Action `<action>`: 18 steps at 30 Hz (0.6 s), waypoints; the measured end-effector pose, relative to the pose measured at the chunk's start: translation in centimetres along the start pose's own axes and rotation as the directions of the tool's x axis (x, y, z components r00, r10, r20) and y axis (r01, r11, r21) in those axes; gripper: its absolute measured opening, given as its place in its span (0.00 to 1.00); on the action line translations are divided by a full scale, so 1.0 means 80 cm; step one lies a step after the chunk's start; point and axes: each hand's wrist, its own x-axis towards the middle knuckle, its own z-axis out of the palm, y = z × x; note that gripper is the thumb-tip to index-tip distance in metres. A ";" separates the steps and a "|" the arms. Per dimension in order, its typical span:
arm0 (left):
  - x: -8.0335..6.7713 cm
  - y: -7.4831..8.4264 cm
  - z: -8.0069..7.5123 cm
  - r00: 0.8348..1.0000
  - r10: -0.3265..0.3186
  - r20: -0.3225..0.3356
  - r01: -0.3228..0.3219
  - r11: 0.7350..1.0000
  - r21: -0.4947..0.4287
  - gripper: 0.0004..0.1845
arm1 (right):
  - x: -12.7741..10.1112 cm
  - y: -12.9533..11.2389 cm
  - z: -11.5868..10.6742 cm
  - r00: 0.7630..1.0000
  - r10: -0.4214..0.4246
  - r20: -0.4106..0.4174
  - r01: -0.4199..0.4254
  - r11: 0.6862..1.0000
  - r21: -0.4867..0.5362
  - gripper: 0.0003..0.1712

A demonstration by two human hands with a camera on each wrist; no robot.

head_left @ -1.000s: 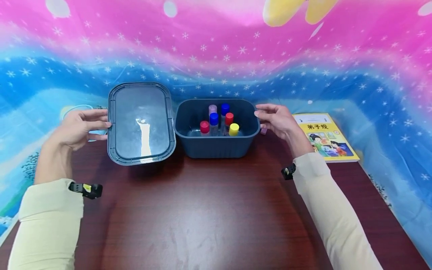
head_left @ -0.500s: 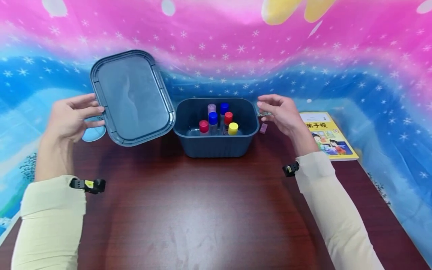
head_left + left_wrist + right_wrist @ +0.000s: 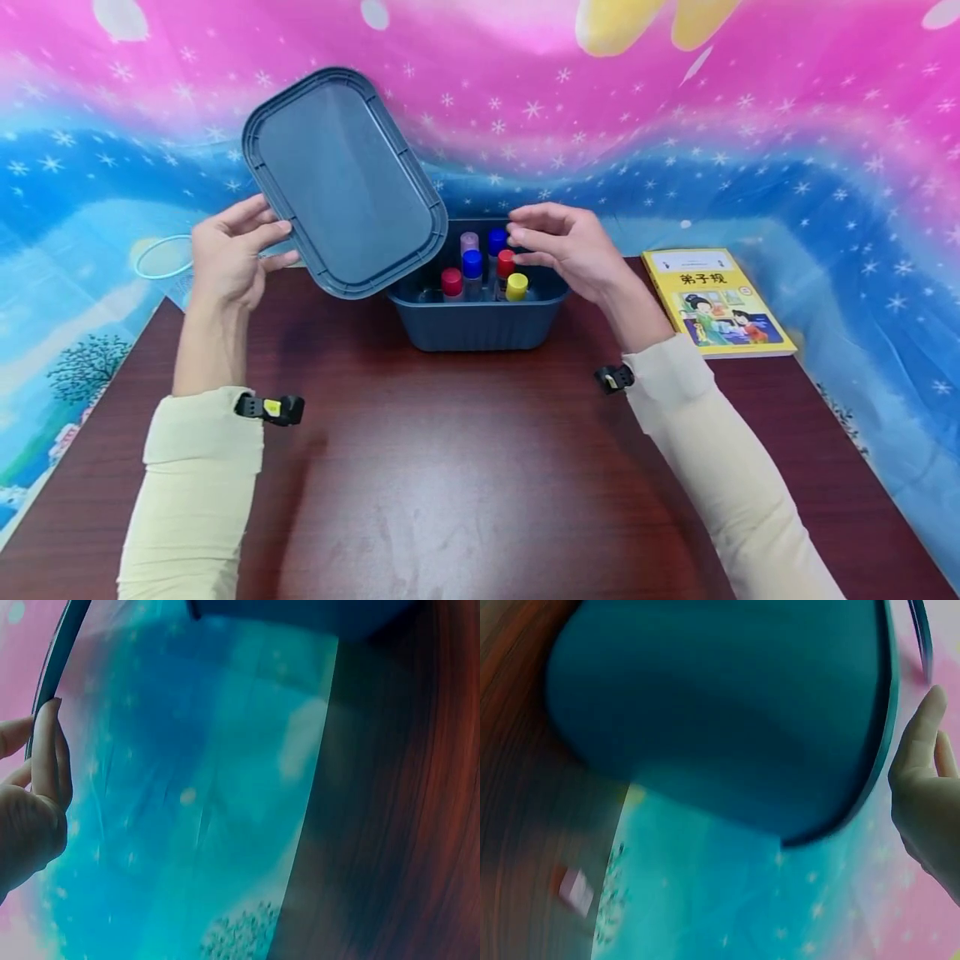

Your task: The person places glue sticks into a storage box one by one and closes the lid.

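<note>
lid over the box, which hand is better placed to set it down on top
Left. The left hand already grips the tilted lid at its edge beside the box; the right hand hovers over the bottles, holding nothing.

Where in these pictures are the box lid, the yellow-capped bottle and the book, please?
box lid [image 3: 345,179]: head view, the middle of its flat panel.
yellow-capped bottle [image 3: 517,286]: head view, on its yellow cap, inside the blue box.
book [image 3: 712,302]: head view, the middle of its yellow cover.
</note>
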 end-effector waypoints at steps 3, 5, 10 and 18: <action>0.000 -0.006 0.017 1.000 0.007 0.011 -0.007 1.000 0.012 0.32 | 0.005 -0.002 0.017 0.999 0.047 0.016 -0.047 0.997 0.053 0.19; 0.001 -0.008 0.027 1.000 0.009 0.017 -0.010 1.000 0.020 0.33 | 0.007 -0.002 0.025 0.997 0.073 0.027 -0.075 0.994 0.083 0.21; 0.003 -0.014 0.046 0.999 -0.005 0.032 0.005 1.000 0.006 0.34 | 0.011 0.001 0.037 0.994 0.101 0.040 -0.105 0.985 0.137 0.24; 0.005 -0.023 0.064 0.998 -0.008 0.055 0.007 1.000 0.023 0.33 | 0.013 0.004 0.041 0.997 0.069 -0.019 -0.063 0.974 0.219 0.22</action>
